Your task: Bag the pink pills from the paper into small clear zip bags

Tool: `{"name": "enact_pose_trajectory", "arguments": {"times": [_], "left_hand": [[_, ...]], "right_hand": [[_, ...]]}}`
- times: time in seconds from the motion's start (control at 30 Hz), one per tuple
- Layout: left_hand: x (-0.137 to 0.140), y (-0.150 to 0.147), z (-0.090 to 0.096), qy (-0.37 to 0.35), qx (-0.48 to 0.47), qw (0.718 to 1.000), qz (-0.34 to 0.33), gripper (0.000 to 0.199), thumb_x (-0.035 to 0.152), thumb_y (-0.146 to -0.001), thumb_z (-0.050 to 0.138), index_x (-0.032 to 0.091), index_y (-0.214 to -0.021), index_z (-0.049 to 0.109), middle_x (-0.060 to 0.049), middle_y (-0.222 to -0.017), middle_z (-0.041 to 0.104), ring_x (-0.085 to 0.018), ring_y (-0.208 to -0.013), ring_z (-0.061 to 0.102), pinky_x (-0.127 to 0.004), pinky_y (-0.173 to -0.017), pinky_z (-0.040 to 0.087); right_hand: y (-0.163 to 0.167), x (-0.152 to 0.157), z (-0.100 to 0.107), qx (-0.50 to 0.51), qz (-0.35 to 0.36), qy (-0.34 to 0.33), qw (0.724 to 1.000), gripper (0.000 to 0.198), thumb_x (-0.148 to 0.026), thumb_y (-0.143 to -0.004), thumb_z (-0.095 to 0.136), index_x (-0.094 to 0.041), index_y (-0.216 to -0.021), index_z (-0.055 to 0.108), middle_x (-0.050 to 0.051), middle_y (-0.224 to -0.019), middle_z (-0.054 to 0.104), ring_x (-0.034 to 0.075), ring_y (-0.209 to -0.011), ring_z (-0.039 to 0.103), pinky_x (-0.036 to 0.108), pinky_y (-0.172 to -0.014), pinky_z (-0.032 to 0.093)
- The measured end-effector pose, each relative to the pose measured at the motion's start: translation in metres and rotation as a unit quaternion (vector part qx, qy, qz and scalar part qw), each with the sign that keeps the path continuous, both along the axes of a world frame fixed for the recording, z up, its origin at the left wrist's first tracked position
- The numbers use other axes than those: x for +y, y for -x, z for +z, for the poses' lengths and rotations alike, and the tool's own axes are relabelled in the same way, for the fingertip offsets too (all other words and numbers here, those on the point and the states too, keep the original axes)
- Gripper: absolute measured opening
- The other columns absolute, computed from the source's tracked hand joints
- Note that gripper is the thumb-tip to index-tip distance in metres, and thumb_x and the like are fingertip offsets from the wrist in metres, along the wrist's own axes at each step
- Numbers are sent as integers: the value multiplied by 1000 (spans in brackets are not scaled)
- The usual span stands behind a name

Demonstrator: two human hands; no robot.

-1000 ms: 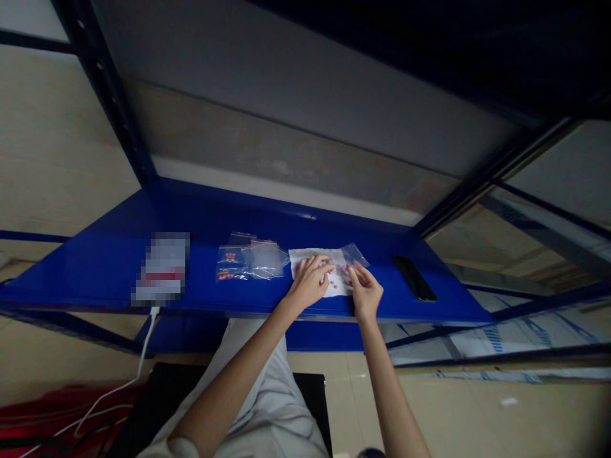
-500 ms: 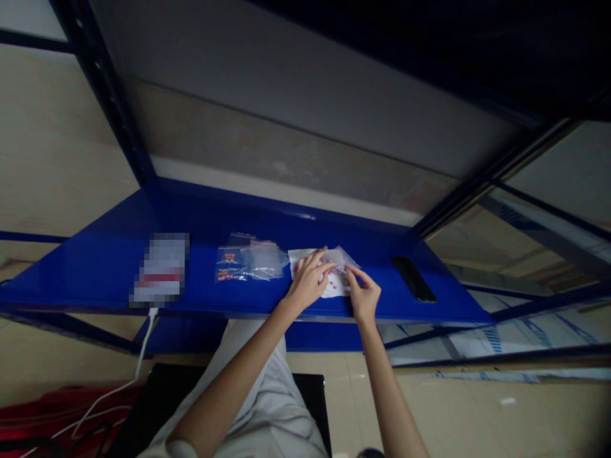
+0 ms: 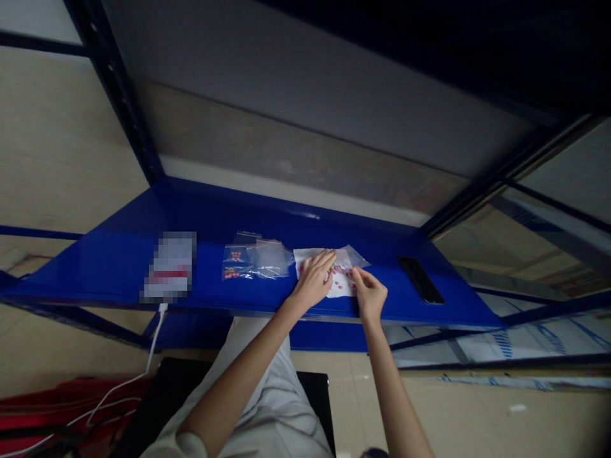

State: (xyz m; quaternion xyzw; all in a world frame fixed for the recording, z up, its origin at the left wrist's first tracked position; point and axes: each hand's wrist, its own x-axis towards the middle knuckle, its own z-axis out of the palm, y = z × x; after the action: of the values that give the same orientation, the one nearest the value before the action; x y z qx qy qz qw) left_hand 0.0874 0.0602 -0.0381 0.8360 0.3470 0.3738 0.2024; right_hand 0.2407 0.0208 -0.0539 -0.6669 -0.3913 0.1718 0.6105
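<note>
Right hand (image 3: 370, 296) has pulled back, pinching the clear zip bag (image 3: 351, 257) edge; left hand (image 3: 315, 280) stays flat on the pink beads (image 3: 340, 280) (fingers spread, nothing gripped)

My left hand (image 3: 314, 280) and right hand (image 3: 370, 296) are both bare: no gloves, no rings, no watch that I can make out. Both forearms are uncovered right down to the bottom edge of the view. At my left elbow there's the rolled hem of a pale short sleeve (image 3: 184, 445). Below that, light grey trousers (image 3: 277, 407), loose and creased.
</note>
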Motion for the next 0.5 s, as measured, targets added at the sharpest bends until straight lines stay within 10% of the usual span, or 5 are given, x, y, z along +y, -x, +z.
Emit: {"name": "enact_pose_trajectory", "arguments": {"times": [0.5], "left_hand": [[-1, 0, 3, -12, -22, 999, 24, 39, 13, -80, 44, 23, -117, 51, -6, -130, 47, -19, -121, 40, -37, -96, 33]], "right_hand": [[3, 1, 5, 14, -2, -11, 1000, 40, -48, -66, 64, -11, -82, 68, 11, -73, 71, 24, -68, 67, 29, -51, 53]]}}
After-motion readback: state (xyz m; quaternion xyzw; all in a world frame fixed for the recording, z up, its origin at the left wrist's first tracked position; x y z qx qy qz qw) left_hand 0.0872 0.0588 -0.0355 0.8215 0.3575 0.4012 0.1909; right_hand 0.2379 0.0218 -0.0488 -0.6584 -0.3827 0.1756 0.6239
